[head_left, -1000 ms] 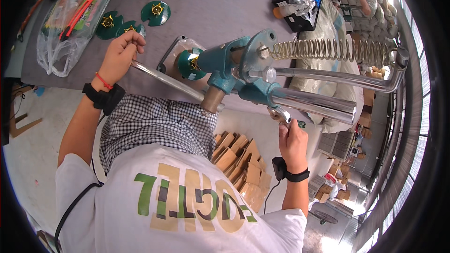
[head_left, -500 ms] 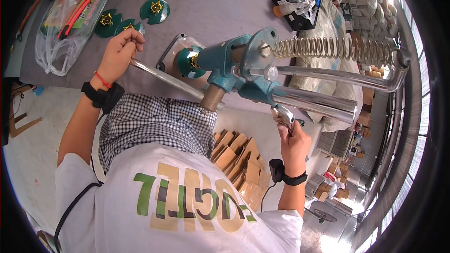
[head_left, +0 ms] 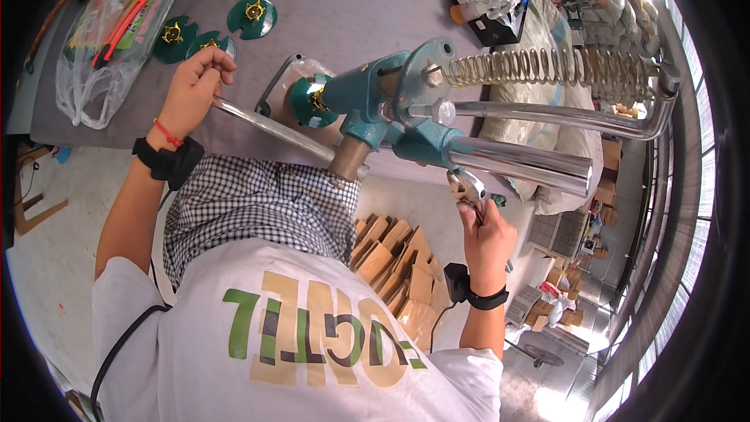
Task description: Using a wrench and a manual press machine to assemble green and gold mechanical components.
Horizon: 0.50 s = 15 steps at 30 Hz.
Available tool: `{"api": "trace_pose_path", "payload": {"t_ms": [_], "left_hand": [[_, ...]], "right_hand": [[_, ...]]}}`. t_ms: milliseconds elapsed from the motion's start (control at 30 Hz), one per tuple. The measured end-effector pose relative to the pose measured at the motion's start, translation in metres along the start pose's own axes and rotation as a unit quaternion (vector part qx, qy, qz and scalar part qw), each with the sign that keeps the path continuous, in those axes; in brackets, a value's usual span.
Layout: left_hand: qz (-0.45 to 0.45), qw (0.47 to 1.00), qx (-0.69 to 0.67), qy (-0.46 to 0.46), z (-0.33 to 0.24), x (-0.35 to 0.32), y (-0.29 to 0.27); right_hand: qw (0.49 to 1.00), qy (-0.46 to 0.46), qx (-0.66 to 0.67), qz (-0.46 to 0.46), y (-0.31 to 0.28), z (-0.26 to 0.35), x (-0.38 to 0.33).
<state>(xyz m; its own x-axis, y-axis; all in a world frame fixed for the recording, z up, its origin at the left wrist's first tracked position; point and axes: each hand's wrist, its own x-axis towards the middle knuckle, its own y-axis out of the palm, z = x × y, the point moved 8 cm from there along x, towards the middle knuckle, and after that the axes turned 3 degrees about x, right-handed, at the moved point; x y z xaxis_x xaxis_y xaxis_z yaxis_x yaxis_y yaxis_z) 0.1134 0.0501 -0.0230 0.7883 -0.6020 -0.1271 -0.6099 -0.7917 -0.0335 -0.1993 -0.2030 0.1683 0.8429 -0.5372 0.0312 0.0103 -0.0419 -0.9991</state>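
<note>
A teal hand press with a chrome column and a coil spring lies across the middle of the view. My left hand is closed at the end of its steel lever. Below the column's collar, my right hand grips a shiny metal wrench, whose head meets the collar's underside. Fingers hide most of its handle. Under the press ram sits a green disc with a yellow pronged centre. More such green discs lie on the table past my left hand.
A clear plastic bag with a red cutter knife on it lies at the far left of the grey table. A black box of wrappings stands at the back right, near white sacks. Folded cardboard is stacked below.
The whole view has shifted slightly, so the press and discs appear a little further left and up. Both hands keep their holds. The other person at the top right has moved.
</note>
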Motion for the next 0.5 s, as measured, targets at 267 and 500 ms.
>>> {"api": "trace_pose_path", "payload": {"t_ms": [267,500], "left_hand": [[-0.004,1.000,-0.012,0.004,0.002,0.001,-0.001],[0.001,1.000,-0.022,0.000,0.005,0.002,0.003]], "right_hand": [[0.999,-0.003,0.032,-0.009,0.006,-0.007,0.003],[0.978,0.032,0.206,-0.029,0.047,-0.022,-0.011]]}}
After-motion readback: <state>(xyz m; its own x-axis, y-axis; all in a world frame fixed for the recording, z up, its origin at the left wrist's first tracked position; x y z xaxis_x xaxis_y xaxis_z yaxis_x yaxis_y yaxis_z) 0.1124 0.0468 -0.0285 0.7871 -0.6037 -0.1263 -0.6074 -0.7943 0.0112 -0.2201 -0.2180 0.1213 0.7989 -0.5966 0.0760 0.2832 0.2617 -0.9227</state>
